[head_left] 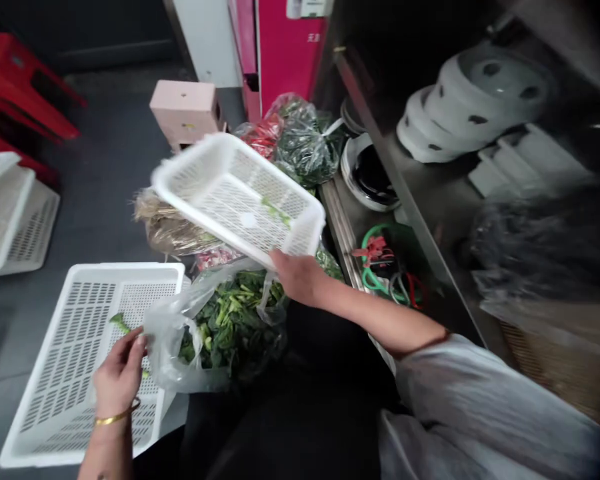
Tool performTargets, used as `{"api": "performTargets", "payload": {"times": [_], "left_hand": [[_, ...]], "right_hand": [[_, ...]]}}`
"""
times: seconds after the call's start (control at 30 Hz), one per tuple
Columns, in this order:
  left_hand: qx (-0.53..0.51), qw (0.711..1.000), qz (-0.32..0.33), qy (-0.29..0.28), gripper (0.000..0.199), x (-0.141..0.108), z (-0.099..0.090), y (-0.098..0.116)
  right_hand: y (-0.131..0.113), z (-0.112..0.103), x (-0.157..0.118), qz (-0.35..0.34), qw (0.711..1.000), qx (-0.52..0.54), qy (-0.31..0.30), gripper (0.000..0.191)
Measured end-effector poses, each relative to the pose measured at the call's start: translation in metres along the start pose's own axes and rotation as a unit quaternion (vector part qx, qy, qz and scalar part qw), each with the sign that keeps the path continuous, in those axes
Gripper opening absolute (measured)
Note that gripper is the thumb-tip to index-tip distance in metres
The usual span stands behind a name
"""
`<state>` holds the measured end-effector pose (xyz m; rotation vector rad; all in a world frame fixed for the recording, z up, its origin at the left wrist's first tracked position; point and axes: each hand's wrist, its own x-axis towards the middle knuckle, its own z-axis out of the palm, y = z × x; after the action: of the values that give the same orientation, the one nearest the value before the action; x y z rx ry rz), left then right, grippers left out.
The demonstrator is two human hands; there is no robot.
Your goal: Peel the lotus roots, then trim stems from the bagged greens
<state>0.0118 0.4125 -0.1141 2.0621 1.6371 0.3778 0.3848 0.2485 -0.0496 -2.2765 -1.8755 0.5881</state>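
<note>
My right hand [300,277] grips the near rim of a small white plastic basket [230,180], raised and tilted. A piece of green stem [276,211] lies inside it. Below is a clear plastic bag [167,353], its mouth spread around leafy green vegetables [233,317]. My left hand [120,373] has its fingers pinched at the bag's left edge, above a larger white crate [40,373] on the floor. Close to those fingertips a cut green stalk [120,323] shows over the crate.
Bagged vegetables [307,143] and a wrapped dry bundle [173,223] lie beyond the basket. A pink stool [185,110] stands behind. Metal shelving [410,193] with white bowls [460,110] runs along the right. Red stools [20,87] and other white baskets [25,220] are at left.
</note>
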Motion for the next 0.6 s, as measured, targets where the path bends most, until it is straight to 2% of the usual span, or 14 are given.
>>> {"api": "performTargets", "payload": {"times": [0.07, 0.13, 0.23, 0.3, 0.33, 0.37, 0.43, 0.5, 0.53, 0.6], "left_hand": [[0.017, 1.0, -0.021, 0.011, 0.047, -0.002, 0.009, 0.008], [0.01, 0.999, -0.027, 0.032, 0.044, -0.009, 0.012, 0.026], [-0.055, 0.996, 0.027, 0.065, 0.044, -0.029, 0.012, 0.078], [-0.161, 0.985, 0.057, 0.017, 0.047, -0.044, 0.018, 0.131], [-0.23, 0.97, 0.052, -0.055, 0.05, -0.049, 0.025, 0.159], [-0.305, 0.943, 0.031, -0.129, 0.056, -0.053, 0.035, 0.188], [-0.393, 0.893, -0.028, -0.215, 0.064, -0.053, 0.063, 0.238], [-0.43, 0.879, -0.084, -0.188, 0.058, -0.047, 0.094, 0.271], [-0.44, 0.877, -0.108, -0.163, 0.052, -0.042, 0.108, 0.279], [-0.448, 0.874, -0.14, -0.127, 0.041, -0.03, 0.125, 0.284]], "right_hand": [[0.033, 0.02, -0.05, 0.102, 0.994, -0.024, -0.035, 0.032], [0.057, 0.039, -0.083, 0.169, 0.983, -0.039, -0.056, 0.035], [0.071, 0.051, -0.104, 0.187, 0.98, -0.036, -0.056, 0.036], [0.063, 0.049, -0.103, 0.154, 0.988, -0.012, -0.029, 0.035], [0.054, 0.045, -0.099, 0.131, 0.991, 0.004, -0.011, 0.034], [0.042, 0.04, -0.092, 0.108, 0.994, 0.019, 0.005, 0.033], [0.014, 0.03, -0.075, 0.064, 0.997, 0.044, 0.031, 0.035], [-0.009, 0.018, -0.06, 0.036, 0.996, 0.063, 0.051, 0.039], [-0.014, 0.013, -0.056, 0.015, 0.995, 0.075, 0.07, 0.04], [-0.008, 0.008, -0.058, -0.079, 0.981, 0.117, 0.134, 0.038]]}}
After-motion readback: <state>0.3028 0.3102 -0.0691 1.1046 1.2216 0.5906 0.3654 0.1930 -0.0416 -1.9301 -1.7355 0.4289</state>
